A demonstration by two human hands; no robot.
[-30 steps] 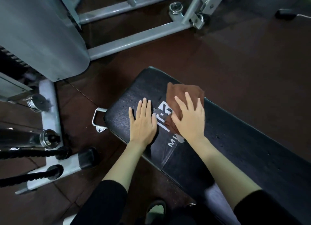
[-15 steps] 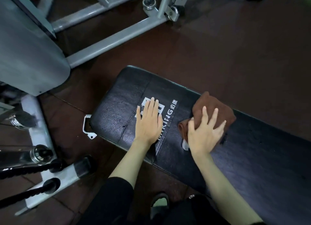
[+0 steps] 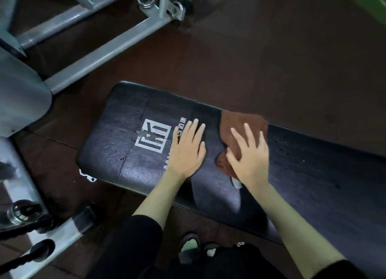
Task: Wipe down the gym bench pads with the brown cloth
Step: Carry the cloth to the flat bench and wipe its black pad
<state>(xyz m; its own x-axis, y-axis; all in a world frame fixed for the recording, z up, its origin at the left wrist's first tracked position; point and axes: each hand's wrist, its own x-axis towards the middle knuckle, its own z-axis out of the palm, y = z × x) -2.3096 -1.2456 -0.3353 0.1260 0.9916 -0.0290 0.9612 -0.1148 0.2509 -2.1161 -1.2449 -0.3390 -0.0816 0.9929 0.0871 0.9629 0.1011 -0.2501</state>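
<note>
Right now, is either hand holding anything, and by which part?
Nothing is gripped. The right hand presses flat on the brown cloth, its near half; the left hand rests on the bench pad.

Looks like a gym, in the weights area. Told first by a long black padded bench (image 3: 129,136) stamped with a white brand logo (image 3: 153,135), set low over a dark red-brown floor (image 3: 250,59) laid in large tiles. Backed up by a grey-painted steel tube frame (image 3: 104,55), bolted at its joints, lying just beyond the bench, and by a rounded grey shroud (image 3: 20,94) at the left. Borne out further by chrome bars (image 3: 16,213) and black ropes (image 3: 20,259) at the lower left.
</note>
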